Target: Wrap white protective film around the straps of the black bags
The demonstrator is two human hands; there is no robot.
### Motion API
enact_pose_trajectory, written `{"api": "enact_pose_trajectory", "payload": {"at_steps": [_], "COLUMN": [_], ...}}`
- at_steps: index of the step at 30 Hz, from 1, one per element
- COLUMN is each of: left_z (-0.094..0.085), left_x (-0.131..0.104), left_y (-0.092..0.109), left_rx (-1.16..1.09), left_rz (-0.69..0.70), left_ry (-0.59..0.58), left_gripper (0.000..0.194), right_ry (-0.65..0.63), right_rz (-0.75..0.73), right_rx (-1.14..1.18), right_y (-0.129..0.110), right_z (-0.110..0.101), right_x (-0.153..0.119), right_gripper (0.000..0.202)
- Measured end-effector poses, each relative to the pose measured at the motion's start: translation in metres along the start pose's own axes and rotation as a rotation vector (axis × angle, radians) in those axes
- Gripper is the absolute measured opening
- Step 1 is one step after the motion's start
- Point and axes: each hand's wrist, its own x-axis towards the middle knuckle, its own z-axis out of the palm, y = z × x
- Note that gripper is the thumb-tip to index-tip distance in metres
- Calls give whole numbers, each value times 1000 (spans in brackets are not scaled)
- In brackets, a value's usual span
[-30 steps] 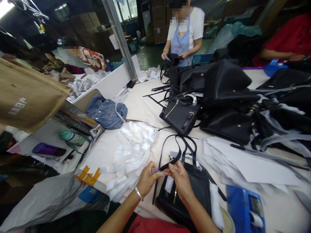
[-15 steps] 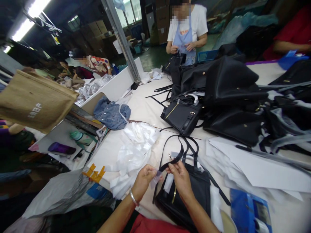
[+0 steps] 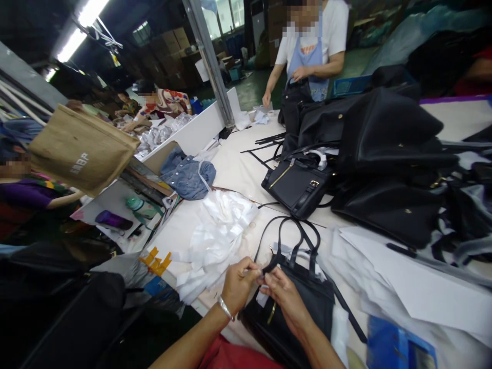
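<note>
A black handbag (image 3: pixel 303 297) with a gold zip lies at the table's front, its upper part toward the far side. My right hand (image 3: pixel 282 289) is closed, its fingers pinching a thin black bag strap (image 3: pixel 273 260) above the bag. Close beside it, my left hand (image 3: pixel 241 282) pinches a thin pale strip at the strap; the fingertips hide most of this strip. Both hands nearly touch at the fingertips. Under the right fingers, a white piece (image 3: pixel 262 298) rests on the bag. Two looped handles (image 3: pixel 294 251) stand up behind my hands.
White strips (image 3: pixel 219 230) are heaped at left, near folded denim (image 3: pixel 188 174). Another black bag (image 3: pixel 298 187) lies beyond, beside a large pile of black bags (image 3: pixel 388 133). White sheets (image 3: pixel 415 277) and a blue object (image 3: pixel 395 343) lie at right. A co-worker (image 3: pixel 313 56) stands across the table.
My hands have come closer together, and the pale strip that showed at the strap is now mostly hidden by my fingers. Across the table, the co-worker has reached one hand down toward the tabletop.
</note>
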Motion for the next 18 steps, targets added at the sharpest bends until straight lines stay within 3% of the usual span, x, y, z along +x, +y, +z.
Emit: {"api": "enact_pose_trajectory", "payload": {"at_steps": [5, 8, 11, 15, 18], "left_z": [3, 6, 7, 19, 34], "left_x": [1, 7, 12, 18, 28], "left_y": [-12, -10, -17, -51, -81], "left_rx": [72, 51, 12, -6, -59], "left_rz": [-47, -57, -68, -76, -100], "left_ry": [62, 102, 136, 127, 99], "left_gripper": [11, 12, 12, 11, 9], "right_ry": [190, 160, 87, -76, -93], "right_rz": [56, 66, 54, 118, 20], "right_rx": [23, 57, -78, -631, -1222], "right_y": [-3, -2, 4, -6, -35], "right_z": [-19, -13, -7, -29, -47], "right_x": [22, 34, 39, 51, 71], "right_gripper": [35, 30, 34, 37, 40]}}
